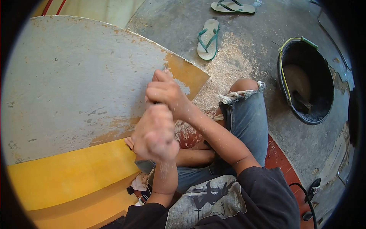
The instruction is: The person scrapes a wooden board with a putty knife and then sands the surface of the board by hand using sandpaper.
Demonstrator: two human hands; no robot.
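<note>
My right hand (167, 91) is closed in a fist over the board, close to its right-hand corner. Just nearer to me, my left hand (156, 133) is also closed and slightly blurred. Whatever the two hands grip is hidden by the fingers. Beneath them lies a large board (84, 72) with a curved far edge and worn grey paint. Bare orange-brown patches show at its right corner and along its near edge. Pale flecks cling to my forearms.
Pale flakes (232, 57) cover the concrete floor beside my knee. A flip-flop (207, 40) lies there, with another flip-flop (233, 7) beyond. A black bucket (284, 76) stands at right. A yellow panel (72, 171) borders the board's near side. A black cable (309, 202) runs at lower right.
</note>
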